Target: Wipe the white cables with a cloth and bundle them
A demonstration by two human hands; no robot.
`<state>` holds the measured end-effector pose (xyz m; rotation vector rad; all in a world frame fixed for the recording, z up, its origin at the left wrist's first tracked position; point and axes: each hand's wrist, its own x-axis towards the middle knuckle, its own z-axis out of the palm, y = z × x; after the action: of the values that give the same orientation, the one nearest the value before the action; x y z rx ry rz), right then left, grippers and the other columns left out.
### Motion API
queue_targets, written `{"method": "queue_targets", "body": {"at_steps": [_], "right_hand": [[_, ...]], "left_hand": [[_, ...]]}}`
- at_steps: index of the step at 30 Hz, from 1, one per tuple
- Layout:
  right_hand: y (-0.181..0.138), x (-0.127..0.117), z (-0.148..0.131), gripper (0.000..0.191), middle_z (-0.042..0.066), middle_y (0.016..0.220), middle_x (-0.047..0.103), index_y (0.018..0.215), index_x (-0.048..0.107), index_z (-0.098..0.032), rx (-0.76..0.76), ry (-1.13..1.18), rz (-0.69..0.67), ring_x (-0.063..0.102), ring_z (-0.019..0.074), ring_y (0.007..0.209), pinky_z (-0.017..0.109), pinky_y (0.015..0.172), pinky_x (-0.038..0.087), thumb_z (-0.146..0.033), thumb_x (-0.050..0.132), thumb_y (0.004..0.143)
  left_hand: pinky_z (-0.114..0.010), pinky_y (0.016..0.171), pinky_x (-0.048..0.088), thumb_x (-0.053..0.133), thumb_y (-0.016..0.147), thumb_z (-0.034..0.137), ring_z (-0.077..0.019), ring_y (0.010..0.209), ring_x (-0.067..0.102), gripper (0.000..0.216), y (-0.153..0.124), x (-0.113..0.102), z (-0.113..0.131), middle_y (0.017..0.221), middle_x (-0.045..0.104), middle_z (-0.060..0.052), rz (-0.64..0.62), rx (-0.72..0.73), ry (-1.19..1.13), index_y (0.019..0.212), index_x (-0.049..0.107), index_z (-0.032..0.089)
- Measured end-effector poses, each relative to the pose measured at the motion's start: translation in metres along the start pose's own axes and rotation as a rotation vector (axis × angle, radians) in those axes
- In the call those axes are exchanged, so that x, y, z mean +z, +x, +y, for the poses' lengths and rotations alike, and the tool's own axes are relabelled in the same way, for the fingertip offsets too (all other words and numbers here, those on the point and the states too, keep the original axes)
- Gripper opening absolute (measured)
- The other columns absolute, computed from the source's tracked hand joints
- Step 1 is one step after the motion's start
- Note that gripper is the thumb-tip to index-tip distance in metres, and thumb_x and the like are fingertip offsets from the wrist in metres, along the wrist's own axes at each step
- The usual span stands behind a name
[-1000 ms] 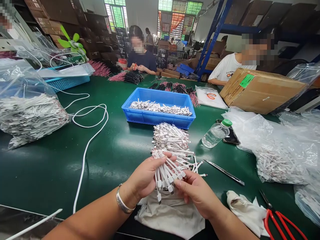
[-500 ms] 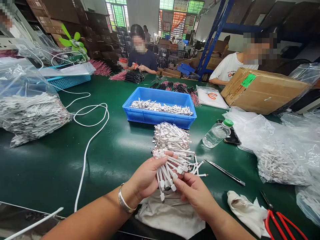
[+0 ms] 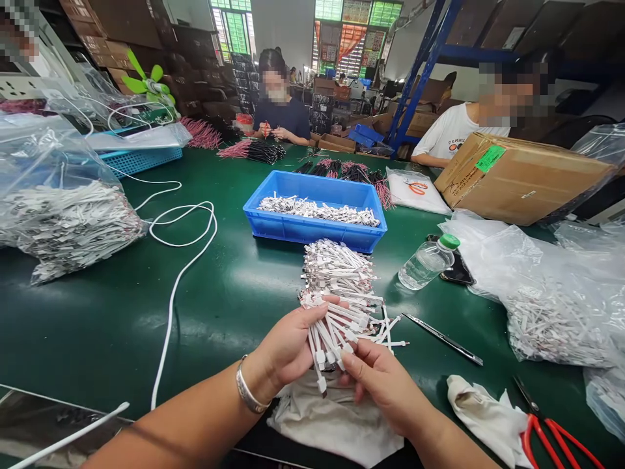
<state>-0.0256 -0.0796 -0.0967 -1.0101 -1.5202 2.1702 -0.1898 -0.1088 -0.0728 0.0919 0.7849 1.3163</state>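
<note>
A fanned bunch of short white cables (image 3: 322,339) with flat white connector ends is gripped in my left hand (image 3: 290,342), thumb on top. My right hand (image 3: 383,378) pinches one of the connector ends at the bunch's right side between thumb and fingers. Just beyond my hands lies a pile of the same white cables (image 3: 336,264), with a few loose ones at its right. Behind that pile stands a blue bin (image 3: 312,236) holding more white cables. A pale cloth (image 3: 336,423) lies under my hands at the table's edge.
To the right are a water bottle (image 3: 426,266), a phone (image 3: 459,270), a utility knife (image 3: 444,339), red-handled scissors (image 3: 551,430) and a crumpled cloth (image 3: 488,410). Bags of cables (image 3: 83,228) sit left and right. A white cord (image 3: 170,312) crosses the green table. Two people sit opposite.
The camera view has shifted slightly, so the table things sit a little further right. My left hand keeps the bunch; my right fingers stay at the connector ends with only a small shift.
</note>
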Motion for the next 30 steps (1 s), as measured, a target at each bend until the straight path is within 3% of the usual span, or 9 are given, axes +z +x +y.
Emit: {"method": "queue_targets", "body": {"at_steps": [5, 12, 16, 20, 25, 30], "right_hand": [[0.003, 0.002, 0.002, 0.035, 0.002, 0.08, 0.058, 0.089, 0.064, -0.016, 0.013, 0.069, 0.025, 0.053, 0.0133, 0.072, 0.018, 0.05, 0.04, -0.048, 0.069, 0.074], [0.004, 0.0, -0.002, 0.036, -0.001, 0.067, 0.052, 0.072, 0.062, -0.016, -0.085, -0.059, 0.114, 0.044, 0.0112, 0.061, 0.021, 0.051, 0.039, -0.051, 0.068, 0.073], [0.005, 0.0, -0.003, 0.033, -0.001, 0.071, 0.056, 0.079, 0.063, -0.016, -0.106, -0.075, 0.161, 0.046, 0.012, 0.063, 0.023, 0.054, 0.038, -0.049, 0.067, 0.074], [0.004, -0.003, -0.005, 0.028, 0.001, 0.078, 0.06, 0.083, 0.064, -0.016, -0.193, -0.08, 0.143, 0.05, 0.0143, 0.072, 0.026, 0.068, 0.04, -0.043, 0.066, 0.077], [-0.004, -0.011, -0.014, 0.025, 0.0, 0.07, 0.06, 0.07, 0.06, -0.015, -0.024, 0.059, 0.152, 0.049, 0.0103, 0.064, 0.021, 0.057, 0.037, -0.037, 0.071, 0.072], [-0.012, -0.011, -0.018, 0.025, 0.006, 0.088, 0.064, 0.077, 0.061, -0.014, 0.155, 0.259, 0.082, 0.057, 0.013, 0.077, 0.016, 0.046, 0.032, -0.035, 0.072, 0.069]], "left_hand": [[-0.038, 0.085, 0.047, 0.054, 0.085, 0.016, -0.0211, 0.084, 0.065, 0.02, -0.002, 0.001, -0.002, 0.1, 0.066, -0.012, -0.016, 0.011, 0.007, 0.103, 0.061, 0.011], [-0.035, 0.085, 0.047, 0.062, 0.082, 0.021, -0.0209, 0.084, 0.065, 0.021, -0.001, -0.001, -0.005, 0.094, 0.068, -0.011, -0.057, 0.044, 0.075, 0.101, 0.063, 0.012], [-0.036, 0.086, 0.048, 0.062, 0.081, 0.02, -0.021, 0.084, 0.065, 0.021, 0.0, -0.002, -0.005, 0.097, 0.067, -0.01, -0.082, 0.069, 0.072, 0.101, 0.063, 0.013], [-0.039, 0.087, 0.047, 0.059, 0.083, 0.019, -0.0231, 0.086, 0.065, 0.021, 0.001, -0.002, -0.004, 0.098, 0.067, -0.012, -0.106, 0.059, 0.076, 0.102, 0.061, 0.011], [-0.04, 0.083, 0.049, 0.057, 0.084, 0.02, -0.0252, 0.088, 0.065, 0.024, 0.002, -0.001, -0.003, 0.097, 0.067, -0.015, -0.151, 0.021, 0.056, 0.105, 0.059, 0.009], [-0.039, 0.082, 0.049, 0.054, 0.086, 0.018, -0.025, 0.088, 0.065, 0.02, 0.003, -0.002, -0.003, 0.099, 0.066, -0.016, -0.135, 0.035, 0.065, 0.102, 0.06, 0.009]]}}
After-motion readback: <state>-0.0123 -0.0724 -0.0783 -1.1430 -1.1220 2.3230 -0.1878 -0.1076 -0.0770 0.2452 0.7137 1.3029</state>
